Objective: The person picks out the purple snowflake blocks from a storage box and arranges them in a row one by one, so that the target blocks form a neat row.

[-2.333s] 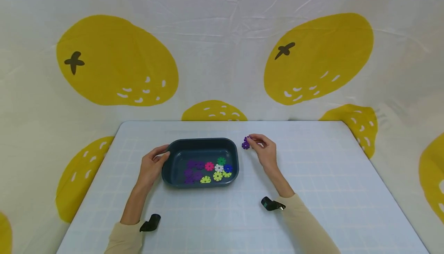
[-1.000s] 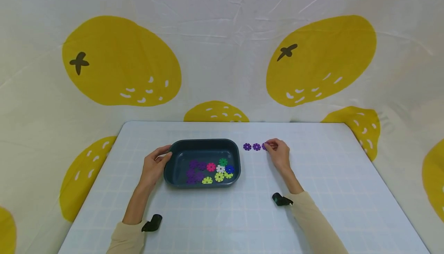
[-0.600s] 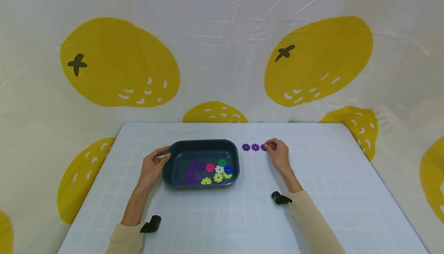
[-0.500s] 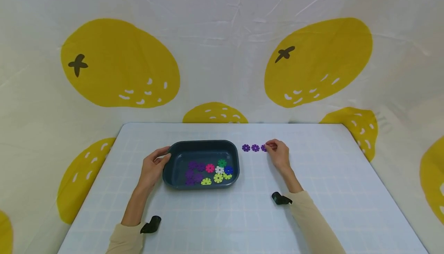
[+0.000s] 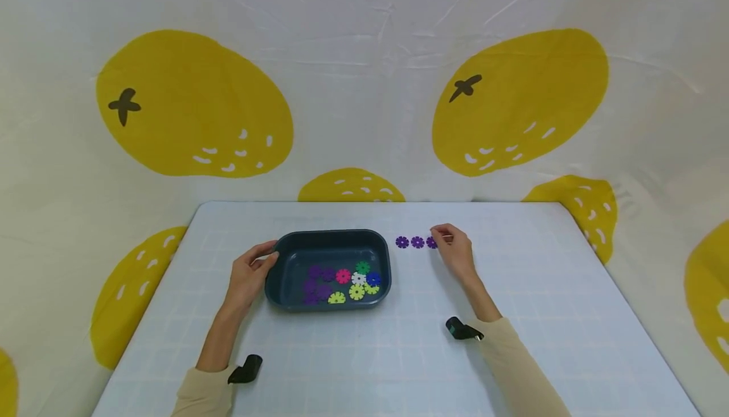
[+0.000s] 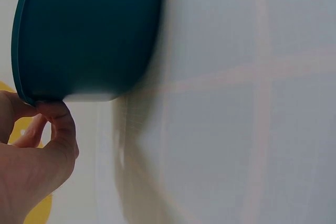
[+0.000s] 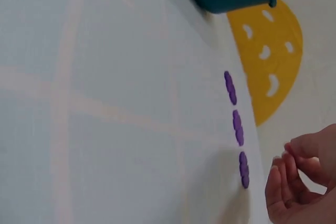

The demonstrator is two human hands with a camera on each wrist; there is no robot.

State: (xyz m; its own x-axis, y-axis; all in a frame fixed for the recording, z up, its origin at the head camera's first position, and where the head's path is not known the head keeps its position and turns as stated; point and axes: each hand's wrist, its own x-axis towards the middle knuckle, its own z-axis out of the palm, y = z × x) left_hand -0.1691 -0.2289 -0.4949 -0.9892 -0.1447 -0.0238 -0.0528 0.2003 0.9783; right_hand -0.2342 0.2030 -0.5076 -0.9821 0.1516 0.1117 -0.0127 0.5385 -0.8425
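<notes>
Fingertips point(image 7: 273, 187) of R hand point(image 5: 457, 254) are bunched close together, nothing visible btwn them. Just now they've lifted off a purple, flower-shaped, plastic-looking disc point(image 7: 244, 170), R-most of three in a straight row; in the earlier views they touch it. Prob. means that piece is set down & released. Its two matching purple discs point(image 5: 402, 242) lie flat, small gaps btwn, just R of the tray. L hand point(image 5: 249, 271) pinches the rim of that dark teal, round-cornered plastic tray point(image 5: 336, 246) at its L end. Inside, toward the near side: more purple discs point(image 5: 324, 292), plus pink, white, green, blue & yellow flower-shaped discs point(image 5: 356, 292). Surface: pale-blue tabletop point(image 5: 353, 366) w/ faint grid lines. Room: white hanging sheet point(image 5: 364, 100) behind, w/ big yellow fruit prints point(image 5: 193, 107).
</notes>
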